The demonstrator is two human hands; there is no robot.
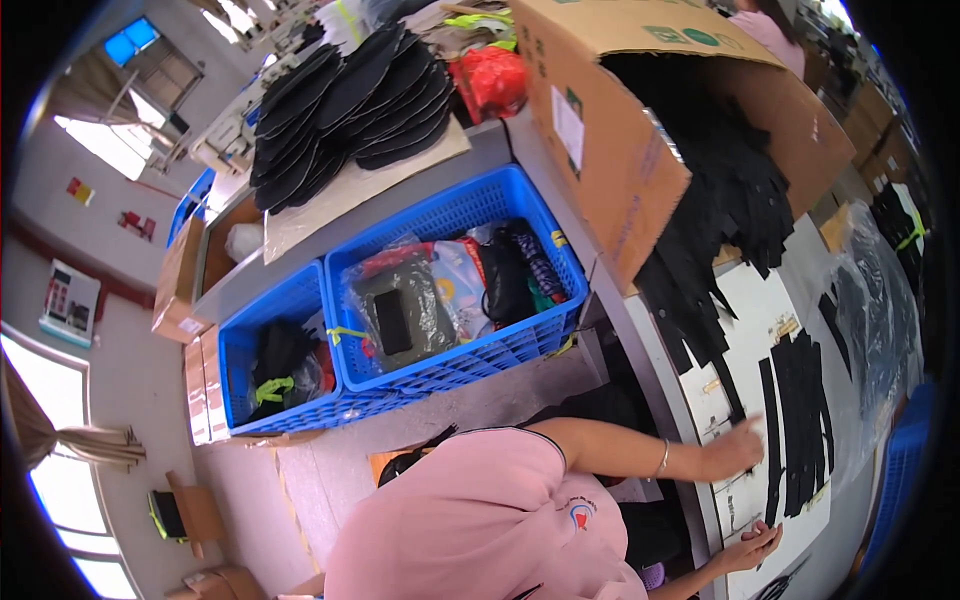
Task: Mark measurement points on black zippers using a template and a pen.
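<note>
Strips of black material [795,420] lie side by side on a white sheet [745,300] at the near end of the grey bench [640,330], lined up lengthwise as if to keep them sorted and easy to count. The left hand [735,450], with a thin bangle at the wrist, rests flat on the edge of that row, its fingers [752,432] stretched out and slightly apart, pressing rather than gripping, which would steady the strips. The right hand [755,545] sits lower, near the sheet's corner, with fingers loosely curled; whether they pinch anything I cannot tell. Just behind the sheet, a big cardboard box [610,130] lies on its side so that its load of black cut pieces [730,190] spills out within reach. Beside the bench stand two blue baskets [450,215] of bagged odds and ends, and beyond them a pile of black oval pieces [350,90] on card. The pink shirt hides the lower bench edge, the picture's rim cuts off the sheet's far corner, and clear plastic film [880,300] blurs what lies to the right.
</note>
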